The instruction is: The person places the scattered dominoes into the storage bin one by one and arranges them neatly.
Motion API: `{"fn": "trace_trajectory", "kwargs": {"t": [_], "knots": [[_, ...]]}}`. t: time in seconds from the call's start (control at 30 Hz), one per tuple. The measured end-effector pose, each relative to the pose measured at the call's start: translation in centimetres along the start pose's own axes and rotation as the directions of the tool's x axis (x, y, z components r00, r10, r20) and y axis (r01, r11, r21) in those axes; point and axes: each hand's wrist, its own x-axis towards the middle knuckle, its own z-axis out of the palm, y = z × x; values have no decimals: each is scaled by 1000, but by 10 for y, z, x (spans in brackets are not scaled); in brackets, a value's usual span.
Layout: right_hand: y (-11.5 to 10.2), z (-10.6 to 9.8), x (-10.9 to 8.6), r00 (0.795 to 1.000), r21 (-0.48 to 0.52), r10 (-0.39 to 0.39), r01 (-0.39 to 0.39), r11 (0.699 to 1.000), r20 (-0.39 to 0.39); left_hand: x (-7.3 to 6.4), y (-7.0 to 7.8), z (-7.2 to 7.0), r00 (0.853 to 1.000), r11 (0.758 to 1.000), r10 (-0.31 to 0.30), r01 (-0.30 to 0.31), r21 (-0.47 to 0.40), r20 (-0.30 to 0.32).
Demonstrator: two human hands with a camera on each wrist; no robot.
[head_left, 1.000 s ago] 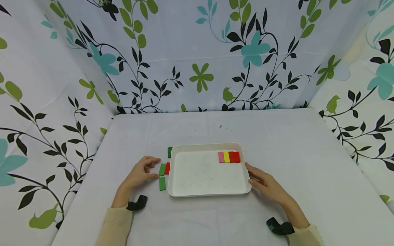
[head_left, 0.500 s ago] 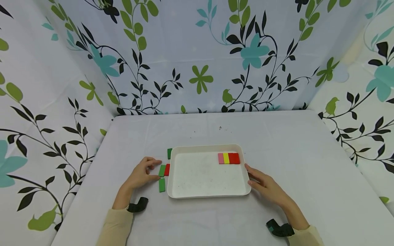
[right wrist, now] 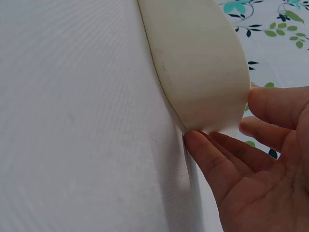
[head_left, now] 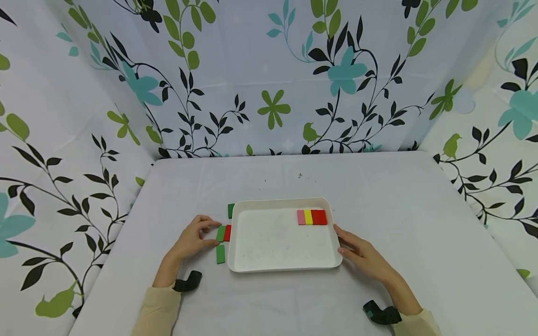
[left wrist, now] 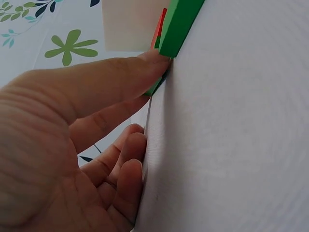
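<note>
On the left of the white tray (head_left: 279, 252), my left hand (head_left: 191, 240) pinches a green tile (head_left: 221, 233) across its short ends between thumb and forefinger. A red tile (head_left: 227, 233) lies right against that one, beside the tray's left rim. In the left wrist view the other fingers (left wrist: 128, 181) curl loosely near the cloth. My right hand (head_left: 363, 254) holds the tray's right end by its rim, fingers low against the outer wall (right wrist: 207, 72) in the right wrist view. Inside the tray's far right corner sit a pink tile (head_left: 300, 217), a yellow tile (head_left: 308, 217) and red tiles (head_left: 319, 217) in a row.
Another green tile (head_left: 220, 254) lies just nearer than the pinched one, and a further green tile (head_left: 230, 211) by the tray's far left corner. A white cloth (head_left: 269, 303) covers the table. Patterned curtains (head_left: 273, 74) hang behind and at both sides.
The view has dipped slightly, so everything sits a little lower in the picture. Both hands, the tray and the tiles otherwise keep their places.
</note>
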Motion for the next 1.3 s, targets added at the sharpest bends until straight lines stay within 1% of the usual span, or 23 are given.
{"fn": "trace_trajectory", "kwargs": {"t": [0.27,0.43,0.53,0.67,0.8,0.93,1.03,1.13,1.23,1.3], "knots": [[2,0,-1,1000,9,-13,13,1000,3,-1,0,-1,999,998,-29,26,-64,-35],[3,0,-1,1000,14,-13,13,1000,3,1,-2,-3,994,990,-75,65,-124,-75],[3,0,-1,1000,22,-12,12,1000,1,1,-4,-4,991,977,-108,91,-193,-82],[3,1,-1,1000,29,-10,10,1000,0,2,-4,-6,988,956,-135,110,-271,-78],[2,1,-2,1000,26,-11,11,1000,-2,1,-1,-8,983,939,-168,135,-317,-77],[3,1,-2,1000,27,-14,14,1000,-5,0,2,-11,978,929,-190,150,-338,-89],[3,2,-2,1000,32,-19,19,999,-7,-1,7,-15,974,923,-200,152,-355,-102],[3,1,-1,1000,29,-26,26,999,-5,-3,16,-21,970,909,-212,152,-388,-118],[2,1,-1,1000,21,-30,30,999,-2,-3,31,-29,964,896,-220,139,-421,-152],[1,0,0,1000,15,-30,30,999,-2,0,45,-34,960,893,-208,108,-437,-188]]}}
